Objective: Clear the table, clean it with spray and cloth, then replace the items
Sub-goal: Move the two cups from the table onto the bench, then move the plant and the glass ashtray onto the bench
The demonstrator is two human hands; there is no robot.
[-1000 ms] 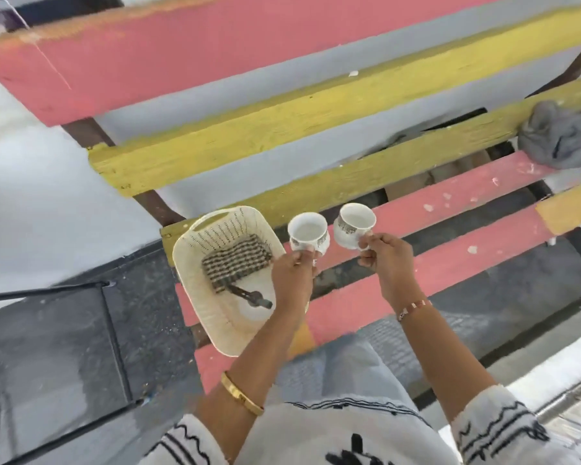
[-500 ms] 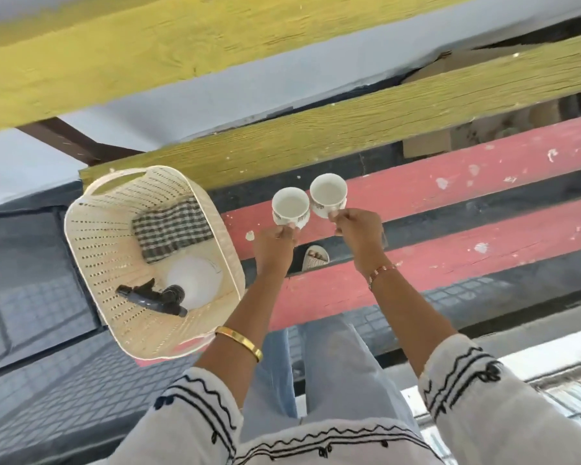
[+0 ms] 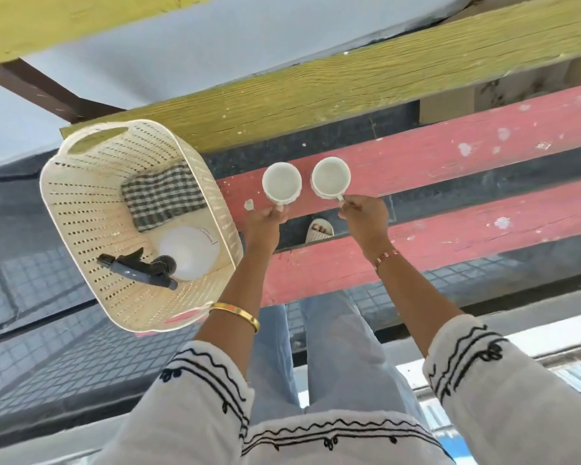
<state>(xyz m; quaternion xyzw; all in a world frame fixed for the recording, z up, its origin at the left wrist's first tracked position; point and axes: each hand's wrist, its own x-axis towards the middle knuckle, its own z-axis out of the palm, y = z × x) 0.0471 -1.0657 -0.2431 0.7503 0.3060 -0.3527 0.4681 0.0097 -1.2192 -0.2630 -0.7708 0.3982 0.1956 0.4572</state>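
While both cups hover over the red plank [image 3: 450, 142], lower them level and let go only once each base sits flat. Your left hand [image 3: 265, 219] pinches the left cup [image 3: 281, 182] by its handle; your right hand [image 3: 364, 216] pinches the right cup [image 3: 330, 177] likewise, each cup just beyond its fingertips.

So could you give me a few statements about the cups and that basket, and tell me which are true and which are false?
1. Each hand holds one white cup: left hand the left cup, right hand the right cup. True.
2. The spray bottle stands on the red plank. False: it lies in the basket.
3. A checked cloth lies in the basket. True.
4. The cups are full of coffee. False: both look empty.
5. The basket is dark blue. False: it is cream.
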